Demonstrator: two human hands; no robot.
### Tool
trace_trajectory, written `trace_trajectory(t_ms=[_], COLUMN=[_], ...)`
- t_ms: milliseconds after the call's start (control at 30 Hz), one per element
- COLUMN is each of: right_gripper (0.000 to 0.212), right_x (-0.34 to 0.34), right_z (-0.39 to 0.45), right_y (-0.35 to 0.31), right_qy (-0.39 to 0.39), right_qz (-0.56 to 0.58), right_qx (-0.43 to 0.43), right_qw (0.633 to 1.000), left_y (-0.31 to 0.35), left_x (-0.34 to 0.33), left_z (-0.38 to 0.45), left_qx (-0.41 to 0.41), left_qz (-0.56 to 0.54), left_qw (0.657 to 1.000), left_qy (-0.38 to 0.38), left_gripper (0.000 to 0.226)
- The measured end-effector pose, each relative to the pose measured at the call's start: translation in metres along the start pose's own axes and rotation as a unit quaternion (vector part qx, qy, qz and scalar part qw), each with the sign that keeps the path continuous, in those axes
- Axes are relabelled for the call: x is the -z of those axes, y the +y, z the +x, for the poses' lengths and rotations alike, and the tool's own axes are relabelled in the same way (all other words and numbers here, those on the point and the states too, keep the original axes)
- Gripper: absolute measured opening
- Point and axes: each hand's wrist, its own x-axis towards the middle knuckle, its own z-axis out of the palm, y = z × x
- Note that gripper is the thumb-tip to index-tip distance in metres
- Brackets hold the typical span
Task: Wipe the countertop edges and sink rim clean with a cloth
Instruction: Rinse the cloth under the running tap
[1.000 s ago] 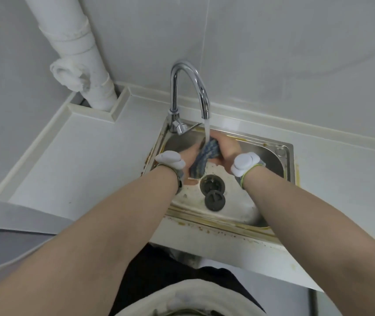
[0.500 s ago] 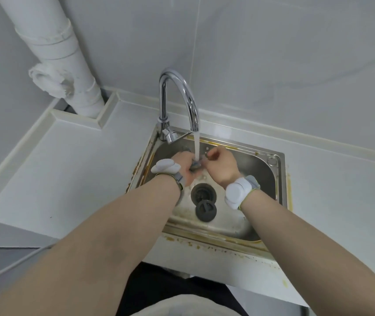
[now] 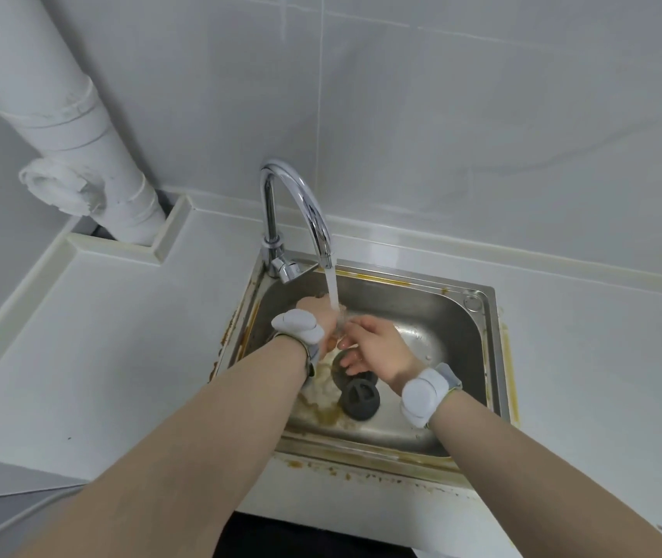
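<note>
Pale grey wall tiles [image 3: 482, 114] rise behind a white table [image 3: 128, 336] that carries a small steel sink [image 3: 478, 316] set into it. Brown and yellow grime stains the sink rim [image 3: 365, 447] along its near edge and down the left side, and more specks lie on the table front just below it. At the back left, a thick white pipe [image 3: 79, 126] runs down into a notch at the table's corner. A chrome tap [image 3: 301, 207] arches over the basin, and a stream of water [image 3: 332, 292] falls from its spout.

Both hands meet under that stream, inside the basin. The left hand [image 3: 317, 316] is beneath the water, its wrist wrapped in a white band [image 3: 297, 326]; its fingers are hidden behind the wrist and the splash, so I cannot tell whether they are curled or straight. The right hand [image 3: 377, 344] reaches in from the right with its fingers [image 3: 351, 362] loosely bent and slightly apart, tips close to the left hand; a matching white band [image 3: 425, 392] sits on its wrist. Whether it pinches anything cannot be made out.

The cloth cannot be seen clearly; if it is between the hands, water and skin hide it. A dark round drain plug [image 3: 359, 400] lies on the basin floor just in front of the drain opening [image 3: 339, 362], below the right hand.
</note>
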Motion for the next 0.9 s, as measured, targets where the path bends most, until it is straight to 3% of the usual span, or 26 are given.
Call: trace_trajectory(t_ms=[167, 367, 433, 500, 633, 733, 767, 900], right_gripper=[0.028, 0.033, 0.034, 0.025, 0.023, 0.022, 0.023, 0.023], right_x=[0.001, -0.003, -0.007, -0.009, -0.020, -0.023, -0.024, -0.028], right_z=[0.005, 0.016, 0.024, 0.029, 0.034, 0.039, 0.040, 0.033], right_y=[-0.004, -0.015, -0.014, -0.012, -0.013, -0.019, -0.022, -0.031], right_qy=[0.056, 0.025, 0.016, 0.022, 0.048, 0.021, -0.006, -0.024], right_qz=[0.017, 0.086, 0.113, 0.071, -0.140, -0.172, -0.177, 0.015], right_qx=[-0.029, -0.145, -0.149, -0.108, -0.027, -0.058, -0.080, -0.177], right_qw=[0.998, 0.985, 0.982, 0.991, 0.989, 0.983, 0.981, 0.984], left_y=[0.009, 0.006, 0.004, 0.000, -0.006, -0.010, -0.010, -0.006], left_x=[-0.008, -0.018, -0.017, -0.011, 0.007, 0.017, 0.018, 0.019], left_z=[-0.008, -0.013, -0.016, -0.017, -0.015, -0.020, -0.020, -0.020], left_qx=[-0.030, -0.016, -0.016, -0.028, 0.003, 0.024, 0.024, 0.028], left_qz=[-0.036, -0.094, -0.094, -0.078, -0.070, -0.110, -0.128, -0.148], left_qw=[0.999, 0.995, 0.993, 0.995, 0.997, 0.993, 0.991, 0.989], left_qy=[0.011, -0.043, -0.071, -0.063, -0.032, -0.024, -0.020, 0.003], left_gripper=[0.041, 0.046, 0.045, 0.039, 0.036, 0.021, 0.026, 0.045])
